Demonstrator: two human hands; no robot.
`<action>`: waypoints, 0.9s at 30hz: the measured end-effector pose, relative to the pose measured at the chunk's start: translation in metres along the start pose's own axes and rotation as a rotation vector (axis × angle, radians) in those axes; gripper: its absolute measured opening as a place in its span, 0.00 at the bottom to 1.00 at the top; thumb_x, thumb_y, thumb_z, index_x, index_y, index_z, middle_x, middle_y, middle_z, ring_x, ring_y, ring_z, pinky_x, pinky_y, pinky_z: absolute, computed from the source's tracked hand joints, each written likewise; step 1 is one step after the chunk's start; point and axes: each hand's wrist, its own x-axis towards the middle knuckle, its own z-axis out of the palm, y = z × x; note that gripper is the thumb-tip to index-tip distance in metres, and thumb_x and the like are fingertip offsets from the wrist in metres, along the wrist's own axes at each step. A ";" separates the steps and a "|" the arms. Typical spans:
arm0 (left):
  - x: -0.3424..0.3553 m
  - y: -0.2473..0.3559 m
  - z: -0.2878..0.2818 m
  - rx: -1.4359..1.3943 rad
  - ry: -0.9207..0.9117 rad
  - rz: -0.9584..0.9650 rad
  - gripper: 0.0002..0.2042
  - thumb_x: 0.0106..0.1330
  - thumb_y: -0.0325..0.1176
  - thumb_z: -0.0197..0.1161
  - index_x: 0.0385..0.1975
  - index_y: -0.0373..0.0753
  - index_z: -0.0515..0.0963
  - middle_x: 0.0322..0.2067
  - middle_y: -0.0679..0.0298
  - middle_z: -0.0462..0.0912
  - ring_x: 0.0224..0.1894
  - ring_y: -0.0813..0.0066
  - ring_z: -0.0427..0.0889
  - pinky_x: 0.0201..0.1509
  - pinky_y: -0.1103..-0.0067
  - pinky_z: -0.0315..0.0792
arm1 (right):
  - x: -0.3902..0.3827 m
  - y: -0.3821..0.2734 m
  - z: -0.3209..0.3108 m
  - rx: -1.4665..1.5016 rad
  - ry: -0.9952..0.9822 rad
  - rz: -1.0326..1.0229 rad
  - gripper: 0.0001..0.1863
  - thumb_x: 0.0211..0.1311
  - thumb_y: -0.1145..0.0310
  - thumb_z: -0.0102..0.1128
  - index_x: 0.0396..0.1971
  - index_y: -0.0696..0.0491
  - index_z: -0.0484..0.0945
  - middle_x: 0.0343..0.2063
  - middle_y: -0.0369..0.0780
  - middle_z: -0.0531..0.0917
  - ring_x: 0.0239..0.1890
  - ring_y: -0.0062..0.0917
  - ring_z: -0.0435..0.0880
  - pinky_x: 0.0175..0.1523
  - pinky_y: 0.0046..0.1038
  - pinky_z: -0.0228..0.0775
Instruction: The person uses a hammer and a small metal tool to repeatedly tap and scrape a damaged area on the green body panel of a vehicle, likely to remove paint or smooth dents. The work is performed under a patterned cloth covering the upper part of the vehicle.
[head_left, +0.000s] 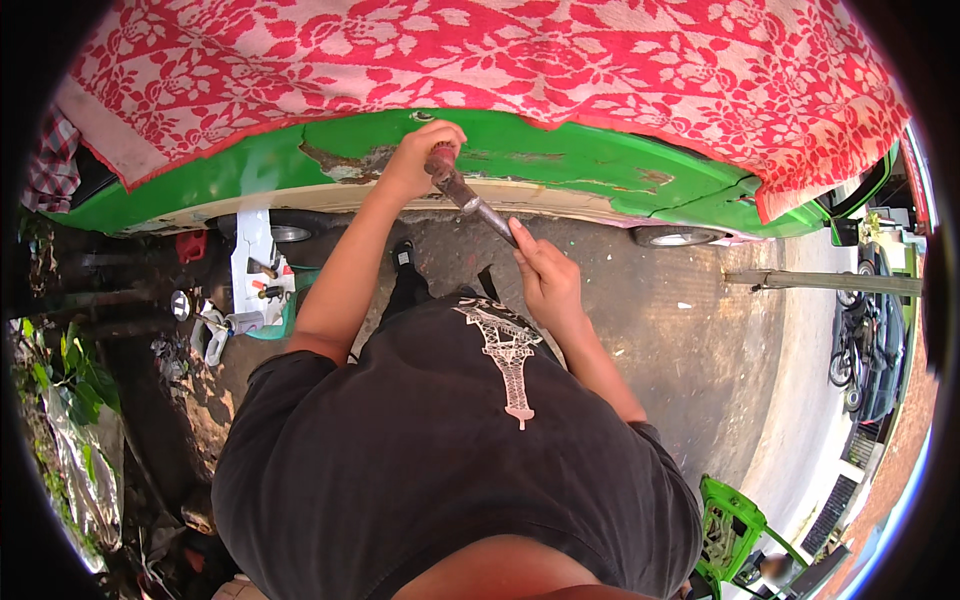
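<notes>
In front of me is a green car body (600, 165) with a cream lower strip and patches of stripped, rusty paint. My right hand (548, 275) is closed round the handle end of a worn metal hammer (485, 212), which slants up and left toward the car. The hammer's reddish-brown head lies against my left hand (415, 162). That hand is closed by the car's side, fingers curled behind the head. Whatever it may grip is hidden there.
A red-and-white floral cloth (500, 60) drapes over the car. Left of my legs, a white stand (255, 260) bears small tools. A wooden post (830, 282) lies or stands to the right. Motorcycles (850, 345) line the far right, and a green frame (730, 525) is at lower right.
</notes>
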 end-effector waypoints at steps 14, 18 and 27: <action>-0.004 -0.024 -0.008 0.000 0.008 -0.145 0.11 0.50 0.10 0.56 0.29 0.33 0.71 0.36 0.58 0.81 0.42 0.61 0.81 0.50 0.72 0.73 | -0.007 0.005 0.002 0.070 -0.002 0.082 0.20 0.63 0.80 0.60 0.56 0.59 0.78 0.28 0.46 0.81 0.25 0.28 0.77 0.35 0.24 0.72; -0.018 -0.017 -0.009 -0.024 -0.012 0.053 0.13 0.45 0.12 0.61 0.27 0.36 0.70 0.39 0.60 0.81 0.53 0.56 0.80 0.58 0.68 0.72 | -0.012 0.011 0.003 0.156 0.195 -0.026 0.22 0.63 0.79 0.60 0.58 0.56 0.77 0.21 0.40 0.73 0.21 0.24 0.70 0.28 0.24 0.66; -0.037 -0.011 -0.004 -0.015 -0.087 0.145 0.09 0.46 0.19 0.64 0.24 0.36 0.70 0.43 0.60 0.80 0.61 0.55 0.76 0.74 0.56 0.54 | -0.039 0.028 -0.003 0.202 0.195 0.393 0.19 0.68 0.75 0.58 0.57 0.61 0.76 0.45 0.47 0.86 0.39 0.23 0.84 0.48 0.23 0.72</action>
